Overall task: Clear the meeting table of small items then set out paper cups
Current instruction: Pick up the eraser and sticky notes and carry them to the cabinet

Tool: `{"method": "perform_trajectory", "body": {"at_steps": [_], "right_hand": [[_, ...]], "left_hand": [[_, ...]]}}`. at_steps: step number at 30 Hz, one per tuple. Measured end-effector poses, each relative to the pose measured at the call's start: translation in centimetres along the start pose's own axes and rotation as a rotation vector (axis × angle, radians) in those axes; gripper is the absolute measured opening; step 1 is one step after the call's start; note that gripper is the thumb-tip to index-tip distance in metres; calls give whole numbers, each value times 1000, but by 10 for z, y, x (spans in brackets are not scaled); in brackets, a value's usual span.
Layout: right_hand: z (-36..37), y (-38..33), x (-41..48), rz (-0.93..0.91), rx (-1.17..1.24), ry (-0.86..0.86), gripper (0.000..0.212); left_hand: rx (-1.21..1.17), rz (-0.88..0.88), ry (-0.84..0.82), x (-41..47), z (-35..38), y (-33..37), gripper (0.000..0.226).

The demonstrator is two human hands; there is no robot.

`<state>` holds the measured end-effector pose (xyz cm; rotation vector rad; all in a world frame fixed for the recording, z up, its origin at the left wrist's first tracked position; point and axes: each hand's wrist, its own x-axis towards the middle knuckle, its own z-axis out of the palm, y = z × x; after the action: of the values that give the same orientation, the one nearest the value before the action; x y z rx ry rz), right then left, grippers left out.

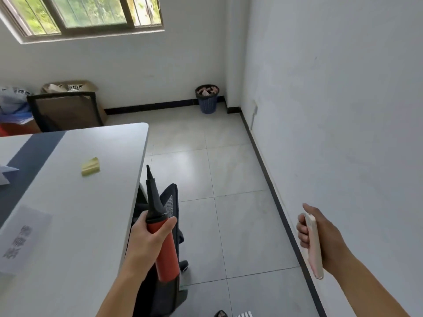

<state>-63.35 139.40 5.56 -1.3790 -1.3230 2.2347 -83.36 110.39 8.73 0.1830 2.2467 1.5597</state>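
Note:
My left hand (148,239) grips a red tool with a black pointed nozzle (160,225), held upright just off the right edge of the white meeting table (91,213). My right hand (318,236) holds a slim pink-cased phone (314,245) over the floor near the right wall. On the table lies a yellow sticky-note pad (90,166), a printed paper sheet (23,239) at the near left, and folded white paper (5,175) at the left edge. No paper cups are in view.
A black mesh chair (169,202) is tucked under the table's right side below my left hand. Another chair (64,110) and a cardboard box (75,90) stand at the far end. A blue waste basket (207,99) sits in the far corner. Tiled floor runs along the wall.

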Motion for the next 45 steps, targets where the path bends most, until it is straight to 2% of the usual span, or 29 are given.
{"method": "perform_trajectory", "body": {"at_steps": [3, 7, 14, 17, 22, 28, 34, 40, 45], "right_hand": [[10, -22, 33, -8, -44, -6, 36], [23, -53, 96, 51, -102, -58, 34], [84, -158, 257, 55, -188, -157, 34], [132, -209, 315, 29, -248, -251, 34], [231, -267, 391, -6, -423, -372, 31], [360, -260, 448, 9, -620, -553, 33], [479, -250, 460, 55, -834, -727, 41], [596, -244, 460, -76, -1039, -862, 44], [691, -203, 453, -140, -1255, -1061, 51]], "left_hand": [[-58, -13, -44, 46, 15, 21, 25], [-86, -54, -37, 106, 33, 28, 24], [-103, -84, 181, 227, 51, 57, 24], [-99, -69, 283, 270, 53, 78, 23], [-148, -159, 493, 304, 38, 75, 21], [-251, -327, 805, 337, -16, 32, 22], [-335, -318, 931, 386, -72, 33, 21], [-368, -339, 1042, 396, -111, 38, 41], [-429, -456, 1248, 386, -113, 21, 40]]}}
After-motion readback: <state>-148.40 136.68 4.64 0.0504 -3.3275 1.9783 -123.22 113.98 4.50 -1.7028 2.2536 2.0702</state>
